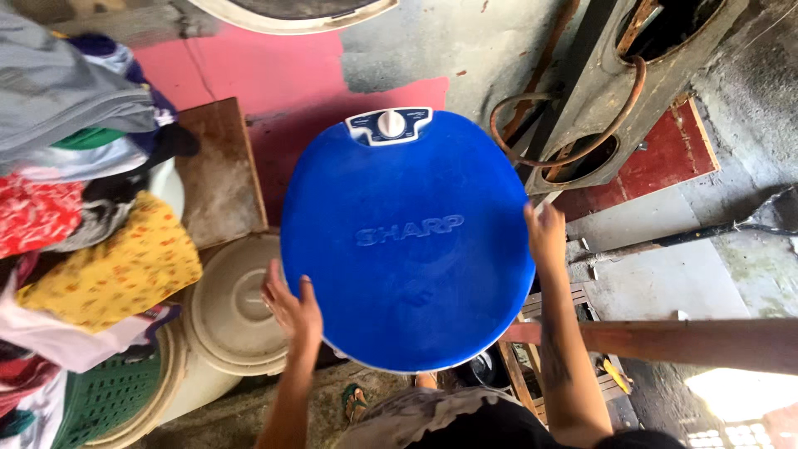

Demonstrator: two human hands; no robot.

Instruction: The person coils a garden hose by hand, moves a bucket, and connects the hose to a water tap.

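From the head camera I see the round blue lid filling the centre of the frame, its white dial panel at the top edge. My left hand grips its lower-left rim, fingers curled over the edge; my right hand clamps the right rim. I judge the lid is being carried or seated; next comes keeping it level. Piled clothes sit at the left, a cream bucket lid beside them.

Blue round washer lid, white dial panel at far edge: I see my left hand on its near-left rim, right hand gripping its right rim. Cream bucket lid left; heaped laundry beyond.
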